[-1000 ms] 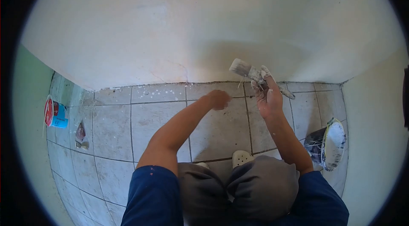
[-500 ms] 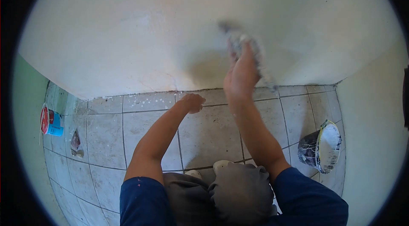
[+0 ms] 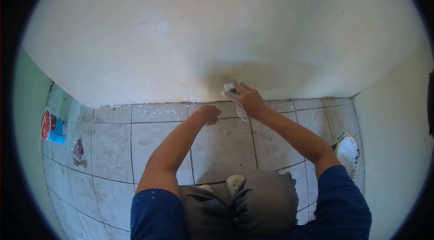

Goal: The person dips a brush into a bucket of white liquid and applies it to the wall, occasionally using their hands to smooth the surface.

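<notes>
My right hand [image 3: 247, 98] is wrapped round a whitish, grey-speckled cloth [image 3: 241, 112], close to the bottom of the pale wall [image 3: 158, 54]. A dark-and-white end of what it holds shows beyond the fingers, too blurred to name. To the left, my left hand [image 3: 210, 114] hangs over the floor tiles near the wall's foot, its fingers curled in; whether anything is inside them is hidden.
A bucket with white contents [image 3: 348, 152] stands on the right, partly behind my arm. On the far left a blue and red container [image 3: 53, 128] lies tipped near a reddish scrap [image 3: 78, 149] on the tiled floor [image 3: 110, 149].
My right hand has come down and slightly left along the wall with the cloth. My right elbow has swung outward, now covering part of the bucket. My left hand has barely shifted.
</notes>
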`<state>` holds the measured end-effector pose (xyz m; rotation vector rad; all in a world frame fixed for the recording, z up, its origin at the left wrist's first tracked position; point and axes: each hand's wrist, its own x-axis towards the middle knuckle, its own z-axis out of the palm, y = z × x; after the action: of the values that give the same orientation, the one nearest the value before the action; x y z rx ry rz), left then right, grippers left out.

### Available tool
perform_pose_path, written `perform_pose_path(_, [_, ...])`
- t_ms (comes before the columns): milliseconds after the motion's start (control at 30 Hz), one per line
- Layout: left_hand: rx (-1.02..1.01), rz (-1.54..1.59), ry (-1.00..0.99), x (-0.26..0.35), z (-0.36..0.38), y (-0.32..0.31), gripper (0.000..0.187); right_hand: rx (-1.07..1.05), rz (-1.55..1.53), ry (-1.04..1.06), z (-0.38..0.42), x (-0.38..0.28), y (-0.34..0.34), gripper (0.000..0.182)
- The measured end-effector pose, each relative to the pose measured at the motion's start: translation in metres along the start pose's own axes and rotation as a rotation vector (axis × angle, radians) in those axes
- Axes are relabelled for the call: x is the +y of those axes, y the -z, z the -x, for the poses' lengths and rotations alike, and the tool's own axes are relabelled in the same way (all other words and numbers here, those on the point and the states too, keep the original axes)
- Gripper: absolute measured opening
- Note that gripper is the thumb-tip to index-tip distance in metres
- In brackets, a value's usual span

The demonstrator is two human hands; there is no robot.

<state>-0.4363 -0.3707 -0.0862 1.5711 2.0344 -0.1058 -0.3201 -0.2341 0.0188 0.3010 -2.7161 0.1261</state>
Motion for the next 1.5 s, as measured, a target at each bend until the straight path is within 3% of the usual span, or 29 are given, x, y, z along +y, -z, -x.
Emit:
perform_pose_path(133, [0.004,0.007,-0.02,0.004,-0.004,-0.004,0.03,-0.159,0.013,0.129,-0.022,0.029,0.045,0.039])
perform_pose_path(200, [0.012,-0.002,-0.046,0.001,-0.012,-0.011,0.029,-0.101,0.017,0.078,-0.06,0.042,0.1,0.041])
perform_pose_path(267, [0.04,-0.011,-0.065,-0.002,-0.015,-0.012,0.028,0.181,0.003,0.171,-0.086,0.04,0.16,0.04])
perform_pose_path(333, [0.083,-0.013,-0.082,-0.001,-0.017,-0.012,0.026,0.387,0.11,0.124,-0.103,0.011,0.22,0.04])
perform_pose_path(433, [0.059,-0.023,-0.073,0.003,-0.01,-0.002,0.028,0.487,0.05,0.044,-0.105,-0.01,0.236,0.037])
perform_pose_path(567, [0.066,-0.035,-0.078,0.003,-0.011,0.0,0.028,0.057,0.331,0.12,-0.064,0.009,0.1,0.034])
perform_pose_path(633, [0.089,-0.042,-0.089,0.0,-0.015,-0.005,0.027,-0.16,0.16,0.066,-0.032,-0.002,0.032,0.034])
perform_pose_path(733, [0.008,-0.05,-0.043,0.01,0.006,0.011,0.028,-0.408,0.075,0.083,-0.021,0.005,0.001,0.031])
perform_pose_path(800, [0.04,-0.041,-0.049,0.001,0.002,0.005,0.029,-0.086,-0.017,0.189,-0.041,0.037,0.005,0.035])
perform_pose_path(867, [0.064,-0.023,-0.056,-0.003,0.002,-0.001,0.028,0.043,-0.225,0.117,-0.084,0.019,0.103,0.036])
perform_pose_path(900, [0.08,-0.014,-0.052,-0.005,0.004,-0.001,0.028,0.218,-0.147,0.266,-0.101,0.022,0.133,0.035])
perform_pose_path(1000, [0.089,-0.017,-0.039,-0.008,0.007,0.001,0.027,0.407,0.142,0.168,-0.125,-0.017,0.239,0.031])
perform_pose_path(1033, [0.085,-0.021,-0.035,-0.007,0.007,0.001,0.027,0.429,0.09,0.105,-0.128,-0.025,0.245,0.03])
perform_pose_path(1133, [0.082,-0.021,-0.043,-0.001,0.006,0.004,0.028,0.429,0.153,0.079,-0.131,-0.032,0.22,0.028])
perform_pose_path(1200, [0.08,-0.045,-0.06,0.004,0.003,0.004,0.028,0.32,0.402,0.238,-0.111,-0.012,0.135,0.025])
perform_pose_path(1267, [0.075,-0.04,-0.059,0.011,0.008,0.011,0.029,-0.073,0.239,0.057,-0.077,-0.021,0.047,0.033])
perform_pose_path(1333, [0.06,-0.003,-0.046,0.023,0.031,0.023,0.029,-0.341,0.251,0.022,-0.052,-0.033,0.007,0.032])
perform_pose_path(1433, [0.016,-0.066,-0.029,0.01,0.022,0.004,0.03,-0.16,0.0,0.114,-0.059,-0.004,-0.01,0.026])
perform_pose_path(1500, [-0.005,-0.063,-0.006,0.004,0.022,0.0,0.031,0.04,-0.026,0.104,-0.099,-0.008,0.054,0.028])
